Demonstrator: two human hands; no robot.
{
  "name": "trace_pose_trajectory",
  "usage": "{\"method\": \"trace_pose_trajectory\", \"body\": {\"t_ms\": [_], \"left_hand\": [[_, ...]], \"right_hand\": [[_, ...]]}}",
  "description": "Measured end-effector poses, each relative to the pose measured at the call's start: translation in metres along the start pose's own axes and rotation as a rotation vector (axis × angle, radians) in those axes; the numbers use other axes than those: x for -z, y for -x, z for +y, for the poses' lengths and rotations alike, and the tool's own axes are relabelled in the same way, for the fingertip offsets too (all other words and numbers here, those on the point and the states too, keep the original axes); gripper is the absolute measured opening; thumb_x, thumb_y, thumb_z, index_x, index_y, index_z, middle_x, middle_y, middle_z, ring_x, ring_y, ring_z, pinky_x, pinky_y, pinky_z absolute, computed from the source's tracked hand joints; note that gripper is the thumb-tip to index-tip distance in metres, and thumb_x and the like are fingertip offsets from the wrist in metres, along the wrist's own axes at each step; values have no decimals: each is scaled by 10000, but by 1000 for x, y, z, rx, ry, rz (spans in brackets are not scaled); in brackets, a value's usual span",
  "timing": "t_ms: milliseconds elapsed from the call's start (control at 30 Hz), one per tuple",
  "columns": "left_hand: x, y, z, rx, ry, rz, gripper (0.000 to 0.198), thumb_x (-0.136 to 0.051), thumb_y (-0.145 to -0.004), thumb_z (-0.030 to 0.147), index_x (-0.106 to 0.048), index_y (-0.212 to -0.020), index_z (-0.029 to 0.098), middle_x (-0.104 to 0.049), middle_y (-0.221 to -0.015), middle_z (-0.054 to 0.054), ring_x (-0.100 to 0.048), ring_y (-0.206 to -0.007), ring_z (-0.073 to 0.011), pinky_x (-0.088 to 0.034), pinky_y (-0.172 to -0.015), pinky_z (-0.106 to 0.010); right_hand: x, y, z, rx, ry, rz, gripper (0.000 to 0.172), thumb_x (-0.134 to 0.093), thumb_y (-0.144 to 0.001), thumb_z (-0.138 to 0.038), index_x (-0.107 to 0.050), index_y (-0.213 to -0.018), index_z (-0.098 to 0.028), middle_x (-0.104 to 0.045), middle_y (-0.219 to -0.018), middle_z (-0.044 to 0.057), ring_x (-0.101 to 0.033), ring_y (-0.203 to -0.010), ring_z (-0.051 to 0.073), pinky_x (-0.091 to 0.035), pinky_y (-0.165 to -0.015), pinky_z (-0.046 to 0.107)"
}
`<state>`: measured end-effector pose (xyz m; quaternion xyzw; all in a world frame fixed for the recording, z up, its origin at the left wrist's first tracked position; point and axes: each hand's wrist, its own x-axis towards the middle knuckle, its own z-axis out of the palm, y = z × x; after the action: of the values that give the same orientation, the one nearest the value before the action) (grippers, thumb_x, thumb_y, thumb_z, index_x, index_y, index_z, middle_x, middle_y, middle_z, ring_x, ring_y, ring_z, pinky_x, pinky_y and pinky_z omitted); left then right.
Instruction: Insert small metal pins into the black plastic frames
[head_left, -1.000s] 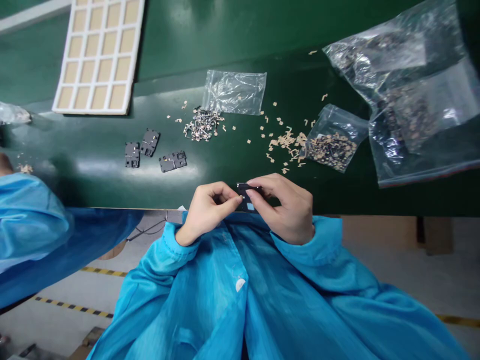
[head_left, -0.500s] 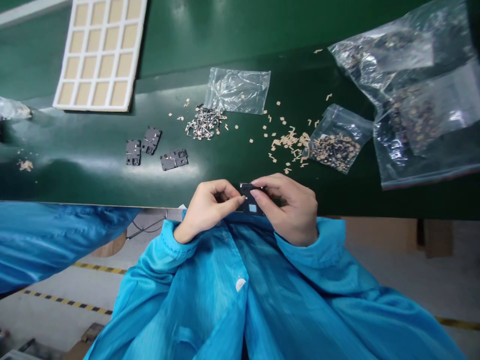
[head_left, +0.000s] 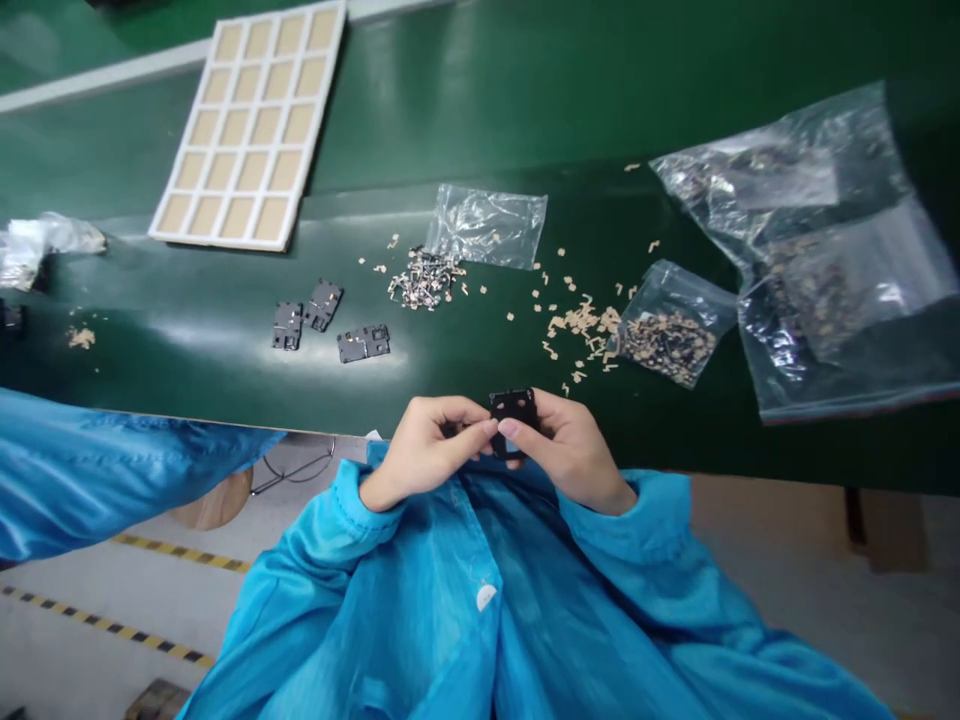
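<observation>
Near the table's front edge, my right hand (head_left: 574,445) grips a small flat black plastic part (head_left: 512,405), the thumb across its face and the fingers behind. A pale blue square on that face is mostly covered by the thumb. My left hand (head_left: 435,440) is closed, thumb and fingers pinching the part's left edge. Whether a tiny piece is also between those fingertips is hidden. Beyond my hands, three similar black plastic parts (head_left: 364,343) lie on the green table. A pile of small metal pieces (head_left: 426,280) and scattered tan pieces (head_left: 585,320) lie farther back.
A clear zip bag (head_left: 487,228) lies behind the metal pile. To the right are a bag of small pieces (head_left: 667,340) and a large plastic bag (head_left: 817,370) holding more bags. A white gridded tray (head_left: 251,130) sits back left. Another person's blue sleeve (head_left: 112,470) is at left.
The black plastic part has turned and is held more upright, with my right thumb now over its blue square. My left fingers have come against its edge. The whole view has shifted slightly.
</observation>
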<state>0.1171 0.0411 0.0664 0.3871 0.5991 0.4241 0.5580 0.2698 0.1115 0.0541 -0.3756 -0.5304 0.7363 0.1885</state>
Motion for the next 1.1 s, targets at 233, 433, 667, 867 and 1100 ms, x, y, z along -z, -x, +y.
{"method": "trace_pose_trajectory", "body": {"t_ms": [233,433,667,867,1100], "left_hand": [[21,1,-9,-618,-401,99,249,-467,-908,207,-693,-1004,165,-742,-947,-104,-694,-863,-183,-553,-779,-307],[31,3,-6,-916,-563,-27,216,-604,-881,192,-681,-1083,209,-754,-961,-87,-702,-952,-203,-535,-873,-335],[32,17,-3,-418,-212,163,112,-717,-802,285,-753,-831,183,-748,-755,-54,-675,-653,-144,-529,-626,-228],[25,19,-4,-127,90,155,204,-762,-748,354,-772,-753,150,-758,-747,-68,-660,-617,-138,-519,-576,-213],[20,23,-2,-70,193,264,180,-788,-708,337,-782,-758,164,-760,-723,-40,-653,-590,-109,-504,-533,-165]], "right_hand": [[0,-6,4,-140,-196,-148,371,-780,-682,-461,-615,-779,-143,-540,-482,-50,-425,-354,58,-371,-305,165],[-8,-10,11,-248,-356,-430,770,-738,-746,-539,-465,-1351,-149,-559,-494,-74,-439,-332,64,-353,-329,153],[-4,2,8,78,-123,-242,540,-612,-821,-623,-672,-1121,-178,-700,-801,48,-654,-617,129,-555,-551,229],[-6,7,6,181,-21,-243,491,-749,-775,-449,-663,-1204,-226,-726,-998,66,-713,-854,159,-599,-766,255],[-11,12,14,339,-3,-176,553,-862,-657,-304,-686,-1181,-293,-711,-1087,44,-700,-947,164,-584,-817,231]]}}
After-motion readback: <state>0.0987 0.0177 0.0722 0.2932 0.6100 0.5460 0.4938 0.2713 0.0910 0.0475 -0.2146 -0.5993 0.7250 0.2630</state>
